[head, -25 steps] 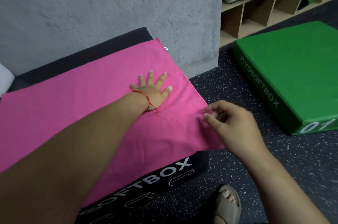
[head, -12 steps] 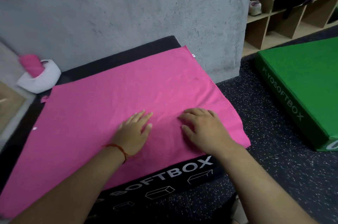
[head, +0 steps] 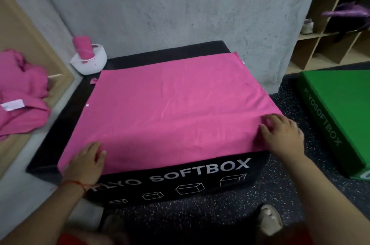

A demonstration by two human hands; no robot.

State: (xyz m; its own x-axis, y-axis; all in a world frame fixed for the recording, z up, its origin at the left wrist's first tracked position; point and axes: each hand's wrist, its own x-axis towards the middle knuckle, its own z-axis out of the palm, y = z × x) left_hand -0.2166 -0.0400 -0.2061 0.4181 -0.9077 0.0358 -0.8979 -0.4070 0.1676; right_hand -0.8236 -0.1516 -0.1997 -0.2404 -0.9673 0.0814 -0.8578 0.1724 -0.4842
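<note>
The pink cloth (head: 180, 104) is seen as matt and faintly creased, the black soft box (head: 258, 176) as smooth vinyl, the twelve-o'clock wall (head: 180, 4) as rough concrete.

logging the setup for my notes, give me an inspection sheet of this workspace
surface: black box on speckled floor, top mostly covered
job's things: pink cloth spread flat over the box, light creases near the front
clutter: white basket holding a rolled cloth; heap of pink cloths at left
hands: left hand rests on the near left corner; right hand curls its fingers on the near right corner
cables: nothing seen
surroundings: concrete wall, green box, wooden shelves
</note>
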